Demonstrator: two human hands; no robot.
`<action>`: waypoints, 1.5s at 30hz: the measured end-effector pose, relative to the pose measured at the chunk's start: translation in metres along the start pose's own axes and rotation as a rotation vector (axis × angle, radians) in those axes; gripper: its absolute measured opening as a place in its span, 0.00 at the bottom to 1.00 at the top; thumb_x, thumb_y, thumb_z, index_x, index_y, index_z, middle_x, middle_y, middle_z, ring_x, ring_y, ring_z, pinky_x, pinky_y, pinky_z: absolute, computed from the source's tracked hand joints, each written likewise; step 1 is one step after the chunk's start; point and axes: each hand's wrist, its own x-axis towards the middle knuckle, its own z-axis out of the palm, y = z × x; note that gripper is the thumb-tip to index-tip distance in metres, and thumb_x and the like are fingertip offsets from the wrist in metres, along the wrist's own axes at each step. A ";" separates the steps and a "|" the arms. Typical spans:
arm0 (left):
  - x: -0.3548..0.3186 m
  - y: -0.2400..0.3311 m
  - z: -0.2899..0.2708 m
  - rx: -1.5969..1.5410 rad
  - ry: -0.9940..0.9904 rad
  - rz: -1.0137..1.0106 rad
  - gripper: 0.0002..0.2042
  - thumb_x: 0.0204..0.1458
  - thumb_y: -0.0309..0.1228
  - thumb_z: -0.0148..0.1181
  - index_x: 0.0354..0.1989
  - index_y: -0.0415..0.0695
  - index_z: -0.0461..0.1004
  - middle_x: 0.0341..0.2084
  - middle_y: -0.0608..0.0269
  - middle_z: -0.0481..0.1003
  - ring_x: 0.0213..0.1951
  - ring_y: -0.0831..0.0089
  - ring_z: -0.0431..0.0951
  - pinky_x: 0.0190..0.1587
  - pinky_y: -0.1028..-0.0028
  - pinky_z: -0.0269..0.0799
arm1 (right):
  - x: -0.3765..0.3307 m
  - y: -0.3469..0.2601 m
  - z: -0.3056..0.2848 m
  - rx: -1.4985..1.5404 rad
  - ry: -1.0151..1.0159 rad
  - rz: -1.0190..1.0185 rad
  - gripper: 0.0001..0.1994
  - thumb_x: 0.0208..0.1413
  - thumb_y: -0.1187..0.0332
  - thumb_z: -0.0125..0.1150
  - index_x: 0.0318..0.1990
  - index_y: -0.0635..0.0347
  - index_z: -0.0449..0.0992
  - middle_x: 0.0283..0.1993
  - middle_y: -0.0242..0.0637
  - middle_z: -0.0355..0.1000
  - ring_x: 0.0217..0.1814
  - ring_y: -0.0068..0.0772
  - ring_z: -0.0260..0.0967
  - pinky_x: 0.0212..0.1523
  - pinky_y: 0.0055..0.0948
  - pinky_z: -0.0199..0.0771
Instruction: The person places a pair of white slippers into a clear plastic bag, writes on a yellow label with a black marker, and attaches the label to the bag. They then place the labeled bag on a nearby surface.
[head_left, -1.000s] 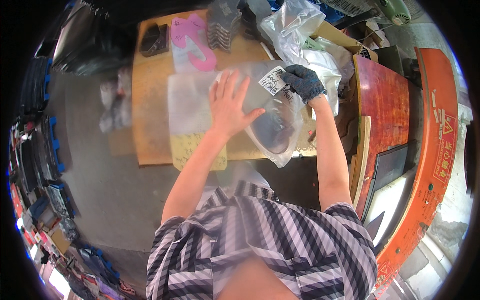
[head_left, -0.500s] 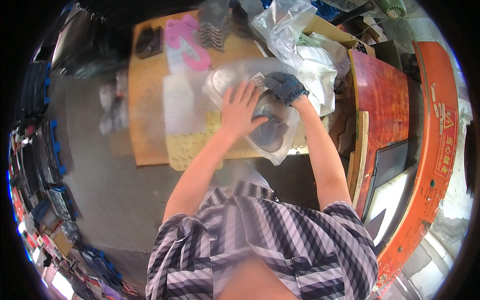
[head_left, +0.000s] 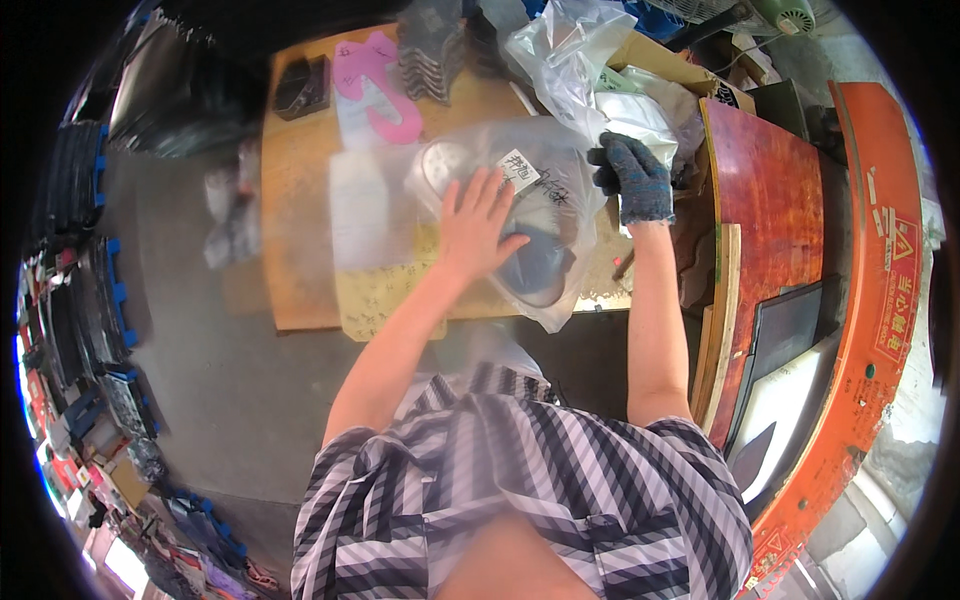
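A clear plastic bag (head_left: pixel 575 225) lies on the wooden table, with shoe-sole-shaped pieces inside: one end whitish (head_left: pixel 438 160), another blue-grey (head_left: pixel 540 262). On the bag's upper part lies a white paper label (head_left: pixel 518 170) with dark handwriting. My bare left hand (head_left: pixel 476 225) rests flat on the bag, fingers spread, just beside the label. My right hand (head_left: pixel 635 180), in a dark grey-blue knitted glove, is at the bag's right side. Its fingers are loosely bent and apart, with nothing visible in them.
Pink cut-out pieces (head_left: pixel 395 115), a stack of dark grey moulded parts (head_left: pixel 430 55) and a yellow written sheet (head_left: pixel 390 300) lie on the table (head_left: pixel 290 220). Crumpled clear plastic (head_left: pixel 560 50) is at the back. A reddish board (head_left: pixel 765 200) and an orange beam (head_left: pixel 880 250) stand right.
My right hand has moved off the bag and label, going right. The label now shows fully on the bag. My left hand has stayed pressed on the bag.
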 end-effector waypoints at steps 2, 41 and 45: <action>0.001 0.003 0.002 0.001 -0.008 0.000 0.35 0.45 0.55 0.56 0.59 0.44 0.63 0.63 0.57 0.56 0.66 0.62 0.51 0.65 0.55 0.36 | 0.001 0.014 -0.003 0.072 -0.064 -0.068 0.11 0.57 0.67 0.54 0.44 0.61 0.75 0.32 0.36 0.76 0.23 0.20 0.68 0.22 0.19 0.64; -0.002 0.114 0.069 -1.500 0.031 -0.963 0.40 0.48 0.52 0.61 0.64 0.45 0.49 0.57 0.59 0.60 0.58 0.67 0.61 0.54 0.65 0.59 | 0.033 0.145 -0.123 0.174 0.188 0.423 0.30 0.50 0.52 0.61 0.54 0.67 0.68 0.49 0.39 0.71 0.45 0.33 0.67 0.46 0.30 0.66; -0.014 0.105 0.079 -1.675 0.077 -0.953 0.35 0.48 0.43 0.65 0.60 0.43 0.54 0.53 0.60 0.65 0.54 0.67 0.66 0.53 0.64 0.63 | -0.002 0.110 -0.114 0.086 0.195 0.291 0.23 0.53 0.60 0.57 0.52 0.67 0.69 0.47 0.39 0.71 0.43 0.33 0.68 0.45 0.31 0.67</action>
